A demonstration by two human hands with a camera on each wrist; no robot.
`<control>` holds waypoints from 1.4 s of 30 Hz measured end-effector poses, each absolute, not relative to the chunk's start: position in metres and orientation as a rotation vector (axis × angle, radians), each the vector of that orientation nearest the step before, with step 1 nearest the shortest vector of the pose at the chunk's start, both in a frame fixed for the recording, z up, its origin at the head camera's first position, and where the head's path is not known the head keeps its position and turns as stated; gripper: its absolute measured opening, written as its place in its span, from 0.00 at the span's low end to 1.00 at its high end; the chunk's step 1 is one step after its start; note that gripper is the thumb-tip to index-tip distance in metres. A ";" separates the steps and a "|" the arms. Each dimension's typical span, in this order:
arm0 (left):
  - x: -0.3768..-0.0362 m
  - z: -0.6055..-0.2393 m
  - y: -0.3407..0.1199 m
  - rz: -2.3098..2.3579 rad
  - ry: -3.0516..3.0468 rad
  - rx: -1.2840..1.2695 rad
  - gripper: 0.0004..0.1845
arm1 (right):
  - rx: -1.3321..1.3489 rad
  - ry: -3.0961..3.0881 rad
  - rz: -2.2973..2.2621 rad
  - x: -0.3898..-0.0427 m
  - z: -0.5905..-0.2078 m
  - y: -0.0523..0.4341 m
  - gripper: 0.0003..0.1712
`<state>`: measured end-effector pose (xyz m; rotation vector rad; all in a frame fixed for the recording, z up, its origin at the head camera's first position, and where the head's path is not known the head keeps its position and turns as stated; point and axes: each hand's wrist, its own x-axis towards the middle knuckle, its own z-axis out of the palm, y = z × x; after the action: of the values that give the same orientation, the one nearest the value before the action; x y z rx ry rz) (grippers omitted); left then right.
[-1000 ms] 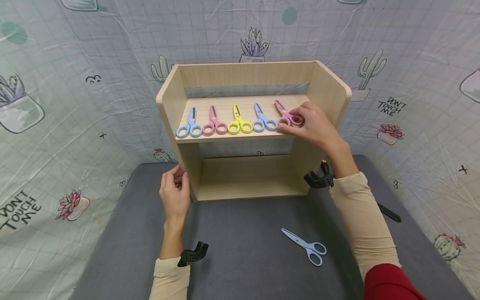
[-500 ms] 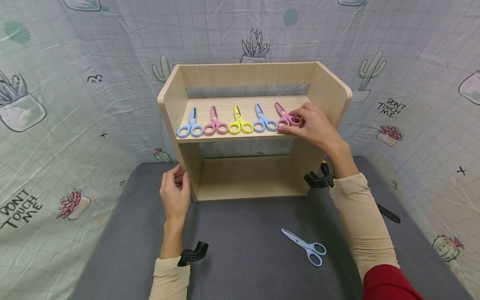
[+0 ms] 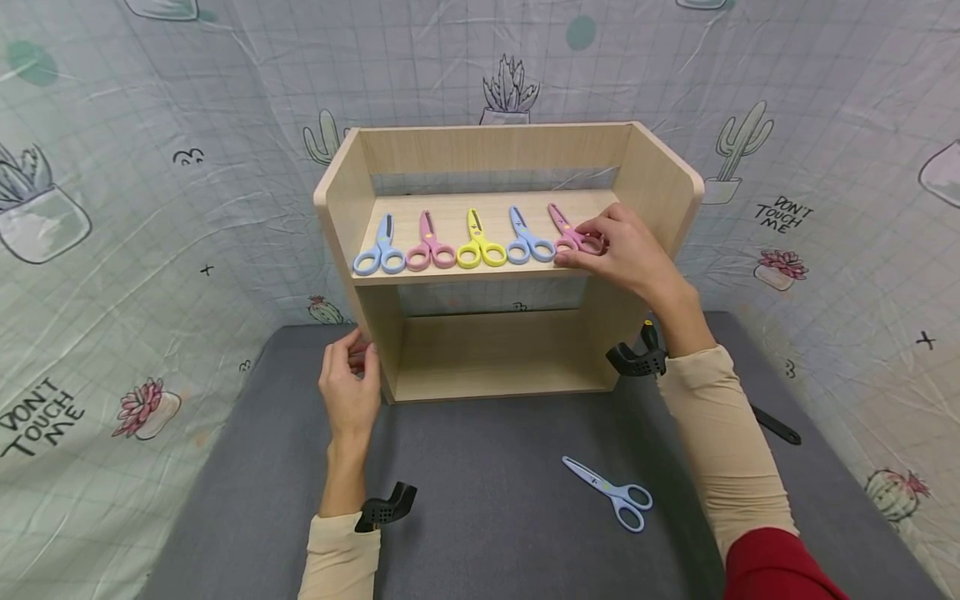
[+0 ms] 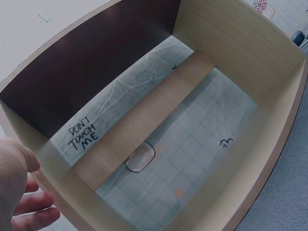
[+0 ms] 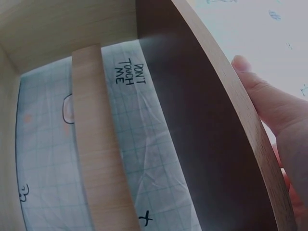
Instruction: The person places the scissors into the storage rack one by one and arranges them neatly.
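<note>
A two-tier wooden shelf [image 3: 495, 150] stands on the grey table. My right hand [image 3: 628, 254] reaches to its upper board and holds the handles of pink scissors [image 3: 564, 227], fingers over one loop and thumb near the board's front edge. The scissors lie tilted, tips up and left. To their left runs a row of blue scissors [image 3: 527, 239], yellow scissors [image 3: 476, 242], another pink pair [image 3: 427, 243] and another blue pair [image 3: 383, 250]. My left hand [image 3: 351, 383] rests at the shelf's left side panel, fingers loosely bent; the left wrist view shows its fingers [image 4: 36, 209] beside the panel edge.
Light blue scissors [image 3: 615, 492] lie on the table in front of the shelf. A black handle [image 3: 777, 425] sticks out beyond the right forearm. A printed cloth [image 3: 247, 150] encloses the table behind and at both sides.
The pink scissors under my right hand have turned very slightly, their right handle loop now a little more covered by the fingers. My left hand has stayed at the side panel.
</note>
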<state>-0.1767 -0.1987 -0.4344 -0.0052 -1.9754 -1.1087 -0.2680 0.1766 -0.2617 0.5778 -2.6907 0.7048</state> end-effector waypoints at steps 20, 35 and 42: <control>-0.177 -0.435 -0.199 -1.105 -1.967 -0.012 0.16 | 0.636 -2.442 0.687 -0.254 -0.277 0.181 0.43; -0.178 -0.436 -0.199 -1.103 -1.964 -0.007 0.16 | 0.803 -2.156 0.633 -0.219 -0.290 0.190 0.41; -0.178 -0.437 -0.199 -1.098 -1.967 -0.011 0.16 | 0.853 -2.136 0.608 -0.201 -0.301 0.194 0.48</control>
<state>-0.1783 -0.1989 -0.4366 -0.0106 -1.9672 -1.0984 -0.2013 0.1944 -0.3014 0.8529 -2.1358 0.6082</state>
